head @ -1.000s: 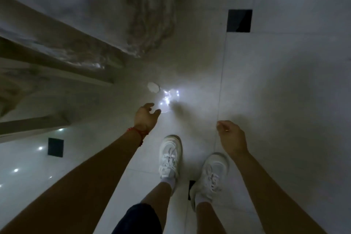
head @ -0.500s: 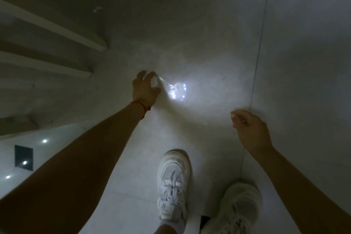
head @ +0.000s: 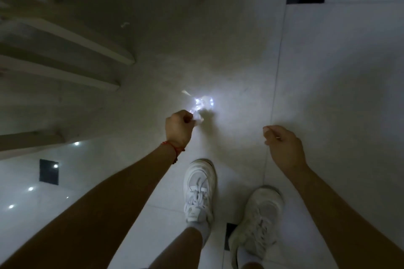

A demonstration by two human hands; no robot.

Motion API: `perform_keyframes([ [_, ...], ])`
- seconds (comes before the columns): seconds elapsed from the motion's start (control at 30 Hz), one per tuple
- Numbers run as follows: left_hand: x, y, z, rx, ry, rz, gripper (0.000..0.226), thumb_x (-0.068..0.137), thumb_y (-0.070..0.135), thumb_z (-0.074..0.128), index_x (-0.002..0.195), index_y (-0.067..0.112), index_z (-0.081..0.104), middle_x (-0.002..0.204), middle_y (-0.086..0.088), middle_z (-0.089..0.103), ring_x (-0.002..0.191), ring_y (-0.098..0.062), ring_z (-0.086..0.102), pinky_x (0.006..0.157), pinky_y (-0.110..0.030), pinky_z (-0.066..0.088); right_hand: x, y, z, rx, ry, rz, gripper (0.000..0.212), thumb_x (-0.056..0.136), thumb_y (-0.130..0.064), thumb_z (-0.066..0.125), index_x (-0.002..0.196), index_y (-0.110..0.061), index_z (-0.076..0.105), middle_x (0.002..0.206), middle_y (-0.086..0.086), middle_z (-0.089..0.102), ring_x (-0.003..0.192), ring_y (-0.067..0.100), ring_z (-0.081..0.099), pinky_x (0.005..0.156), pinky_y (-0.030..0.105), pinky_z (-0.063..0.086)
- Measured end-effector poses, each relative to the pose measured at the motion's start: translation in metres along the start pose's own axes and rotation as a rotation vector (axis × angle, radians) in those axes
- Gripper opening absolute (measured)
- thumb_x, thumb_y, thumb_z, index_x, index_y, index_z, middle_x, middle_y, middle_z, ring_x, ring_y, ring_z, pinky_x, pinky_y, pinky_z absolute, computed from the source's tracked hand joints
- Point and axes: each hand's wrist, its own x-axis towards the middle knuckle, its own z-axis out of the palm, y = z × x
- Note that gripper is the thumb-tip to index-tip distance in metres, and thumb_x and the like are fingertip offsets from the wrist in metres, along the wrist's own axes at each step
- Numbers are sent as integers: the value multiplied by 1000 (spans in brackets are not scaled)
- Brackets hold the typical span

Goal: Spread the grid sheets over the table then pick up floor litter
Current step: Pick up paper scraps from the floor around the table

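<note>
Head view: left hand (head: 179, 130) is curling shut, fingers pinching a small white scrap (head: 198, 120) just past the knuckles. Looks like it's lifting off the floor (head: 328, 94), though contact is hard to judge. More litter is lying ahead of those fingers: a thin pale sliver (head: 186, 92), long axis slanting up-left, and a smaller bit (head: 125, 25) well beyond, further left. Left hand is clearly nearer both. Right hand (head: 284, 148) is hanging loosely curled; something thin at the fingertips, can't tell what. Glare patch (head: 204, 102) is sitting between fingers and sliver, washing out detail. Chair legs (head: 87, 50) are crowding the far-left reach. Shoes (head: 200, 190) are planted behind.
</note>
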Motion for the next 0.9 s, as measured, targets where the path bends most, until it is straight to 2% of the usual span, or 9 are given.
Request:
perform_keyframes([
  [0.1,-41,32,-20,-93,-10,-23,14,74,12,71,72,-1,66,75,-19,68,75,-34,63,73,-41,54,-32,-14,-28,36,24,19,26,92,-22,51,106,-5,65,102,18,68,97,32,62,79,24,39],
  [0.23,-95,80,-51,-150,-49,-44,8,72,11,70,65,10,65,69,-10,66,70,-27,62,73,-43,55,-88,-36,-71,89,40,48,25,92,-21,52,106,-5,65,105,18,67,99,32,62,82,26,40],
  [0.4,-164,161,-96,-146,-92,-17,33,73,8,71,49,26,55,52,7,55,56,-13,53,63,-31,48,-172,-62,-131,145,63,108,24,91,-17,52,104,-2,65,102,20,68,97,32,63,79,24,39],
  [0.5,-205,213,-124,-162,-109,7,33,74,13,72,50,23,52,48,9,50,51,-6,47,58,-22,40,-222,-78,-172,166,63,119,25,92,-19,51,105,-2,65,99,18,68,97,31,63,78,23,38],
  [0.6,-245,269,-155,-194,-106,18,30,74,12,73,51,18,53,50,7,55,50,-4,52,56,-18,40,-267,-97,-216,189,92,125,26,93,-22,50,105,-5,65,93,10,65,96,30,63,77,24,39],
  [0.7,-280,317,-184,-261,-135,75,35,77,9,70,48,15,52,40,14,59,46,8,55,50,-2,37,-306,-117,-258,218,158,128,26,93,-23,50,105,-5,65,100,12,66,95,29,63,79,27,42],
  [0.8,-301,346,-206,-254,-149,106,31,74,7,72,52,13,52,45,7,56,48,-2,52,48,-3,37,-333,-140,-293,230,187,130,26,93,-21,49,105,-4,64,97,12,65,94,28,61,80,27,41],
  [0.9,-314,366,-222,-168,-195,139,28,72,14,75,56,10,53,54,2,50,52,-11,43,52,-14,37,-348,-164,-322,269,234,146,23,94,-20,48,99,-5,64,87,10,62,86,26,58,76,26,39],
])
